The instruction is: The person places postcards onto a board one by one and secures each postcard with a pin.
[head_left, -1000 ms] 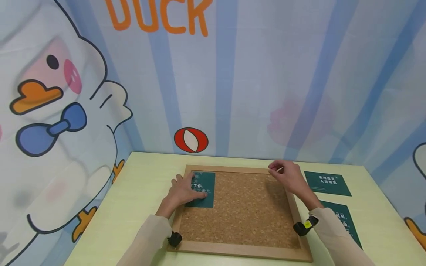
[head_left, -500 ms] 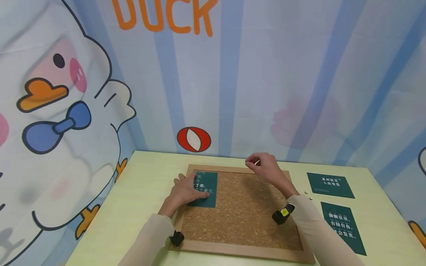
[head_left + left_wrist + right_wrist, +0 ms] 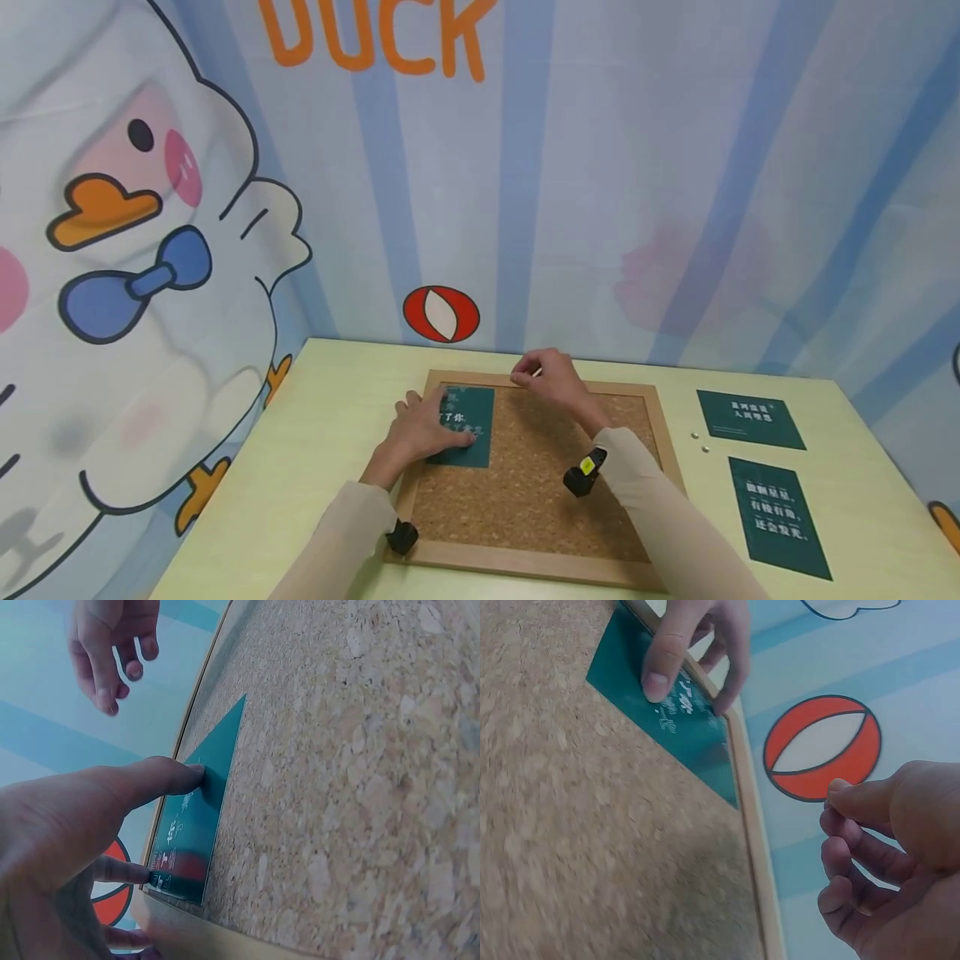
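Observation:
A dark green card [image 3: 476, 450] with white printed characters lies on the cork board [image 3: 525, 508], near its upper left corner. My left hand [image 3: 418, 427] rests on the card with fingers spread. In the left wrist view, its thumb [image 3: 176, 778] presses the card's face and a fingertip touches the edge by the frame. Above the board's top edge, right of the card, my right hand [image 3: 555, 381] is raised. Its thumb [image 3: 862, 801] and index fingertip meet in a pinch in the right wrist view. A tiny thing seems held there, mostly hidden by the fingertips.
Two more green cards, an upper one [image 3: 750, 419] and a lower one [image 3: 780, 517], lie on the pale yellow table [image 3: 337, 392] at the right. Two tiny round studs, one a shiny stud [image 3: 705, 449], sit beside them. A printed curtain [image 3: 570, 208] hangs behind.
My right hand has moved left along the board's top edge, from its right corner toward the card, fingertips still pinched. The left hand stays on the card. The head view has shifted slightly.

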`<state>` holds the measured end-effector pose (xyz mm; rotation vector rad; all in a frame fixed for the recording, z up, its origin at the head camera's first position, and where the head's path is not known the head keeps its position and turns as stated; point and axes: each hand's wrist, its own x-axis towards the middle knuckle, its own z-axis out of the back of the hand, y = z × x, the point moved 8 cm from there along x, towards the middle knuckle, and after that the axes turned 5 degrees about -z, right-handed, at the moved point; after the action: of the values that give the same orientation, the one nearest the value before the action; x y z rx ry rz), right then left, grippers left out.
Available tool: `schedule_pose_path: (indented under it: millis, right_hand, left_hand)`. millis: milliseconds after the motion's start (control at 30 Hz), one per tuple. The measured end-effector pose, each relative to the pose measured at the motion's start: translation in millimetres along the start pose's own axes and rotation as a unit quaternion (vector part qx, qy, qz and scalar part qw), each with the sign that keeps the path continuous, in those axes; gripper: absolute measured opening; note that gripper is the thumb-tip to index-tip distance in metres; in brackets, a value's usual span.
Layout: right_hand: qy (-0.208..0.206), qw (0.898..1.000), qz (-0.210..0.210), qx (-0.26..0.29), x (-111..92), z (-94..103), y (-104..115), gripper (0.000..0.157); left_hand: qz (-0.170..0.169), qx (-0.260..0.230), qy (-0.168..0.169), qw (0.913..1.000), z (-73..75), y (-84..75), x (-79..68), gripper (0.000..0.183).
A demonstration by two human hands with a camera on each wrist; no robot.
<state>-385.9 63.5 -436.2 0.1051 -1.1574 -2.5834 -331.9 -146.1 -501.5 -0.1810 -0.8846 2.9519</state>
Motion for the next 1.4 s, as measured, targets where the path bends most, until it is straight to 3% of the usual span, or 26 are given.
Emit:
schedule_pose_path:
  millis: [200,400,633,1067,1400]
  right_hand:
    - [0.003,1.0,-0.012,-0.008,12,-16.7,-2,0.01]
    - [0.036,0.998,-0.054,0.0,18,-37.7,-8,0.011]
    - [0.064,0.997,-0.045,-0.029,23,-55.5,-14,0.012]
    - [0.044,0.997,-0.044,-0.05,29,-61.7,-12,0.01]
    - [0.068,0.994,-0.069,-0.048,32,-60.7,-9,0.013]
  left_hand:
    - [-0.002,0.001,-0.002,1.0,0.8,-2.7,1.1,0.1]
    - [-0.001,0.006,0.002,1.0,-0.7,-1.6,1.4,0.101]
    - [-0.01,0.01,0.002,0.9999,-1.0,-2.1,0.1,0.1]
    - [-0.007,0.012,0.0,0.9999,0.0,1.4,0.8,0.101]
    - [-0.011,0.016,-0.005,0.9998,-1.5,2.6,3.0,0.102]
